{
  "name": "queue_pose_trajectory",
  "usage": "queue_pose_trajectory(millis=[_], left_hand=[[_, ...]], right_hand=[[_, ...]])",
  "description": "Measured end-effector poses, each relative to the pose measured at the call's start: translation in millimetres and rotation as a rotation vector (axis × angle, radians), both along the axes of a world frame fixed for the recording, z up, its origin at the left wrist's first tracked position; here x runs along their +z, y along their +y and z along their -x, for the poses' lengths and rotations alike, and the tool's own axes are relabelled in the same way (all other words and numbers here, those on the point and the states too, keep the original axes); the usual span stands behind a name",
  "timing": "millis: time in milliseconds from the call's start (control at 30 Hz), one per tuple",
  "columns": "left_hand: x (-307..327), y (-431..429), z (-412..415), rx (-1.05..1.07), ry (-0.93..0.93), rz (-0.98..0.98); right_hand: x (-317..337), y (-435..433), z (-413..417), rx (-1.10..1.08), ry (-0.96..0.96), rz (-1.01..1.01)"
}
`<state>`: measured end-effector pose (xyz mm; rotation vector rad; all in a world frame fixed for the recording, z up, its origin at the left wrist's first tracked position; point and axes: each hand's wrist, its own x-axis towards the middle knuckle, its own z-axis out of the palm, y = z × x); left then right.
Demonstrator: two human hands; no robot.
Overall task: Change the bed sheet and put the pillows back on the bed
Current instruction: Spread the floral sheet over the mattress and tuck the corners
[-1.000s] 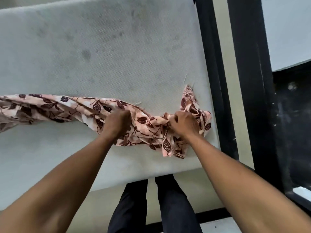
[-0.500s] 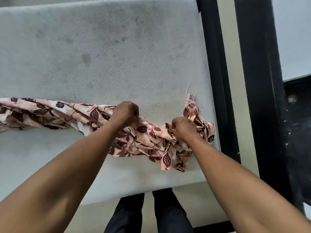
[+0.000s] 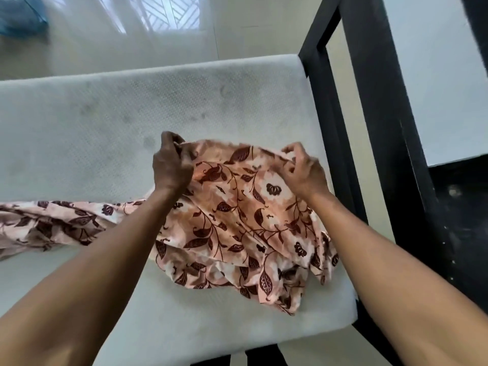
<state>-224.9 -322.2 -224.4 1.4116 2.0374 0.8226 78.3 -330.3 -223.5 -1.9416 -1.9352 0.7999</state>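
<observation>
Both hands are pinching the floral sheet's [image 3: 237, 207] top edge, left hand [image 3: 171, 165] and right hand [image 3: 303, 173] apart, lifting it over the bare mattress [image 3: 105, 122]. It's looking light and floppy; hems and corners are probably offering the surest hold.

Both hands, left hand [image 3: 171, 165] and right hand [image 3: 303, 170], now lift the peach leaf-print cotton bed sheet [image 3: 237, 215] farther, spreading its bunched edge open.
</observation>
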Motion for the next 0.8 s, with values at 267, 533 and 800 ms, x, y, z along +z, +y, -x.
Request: queue_pose_trajectory(millis=[267,533,800], left_hand=[[-54,-89,31,-1.045,0.529,0.665],[-36,-49,24,-0.586,0.685,0.599],[-23,60,21,-0.282,0.628,0.809]], right_hand=[[-46,-60,-28,0.317,-0.697,0.640],[-35,-18,-22,-0.319,-0.402,0.526],[-32,55,-6,-0.458,-0.238,0.401]])
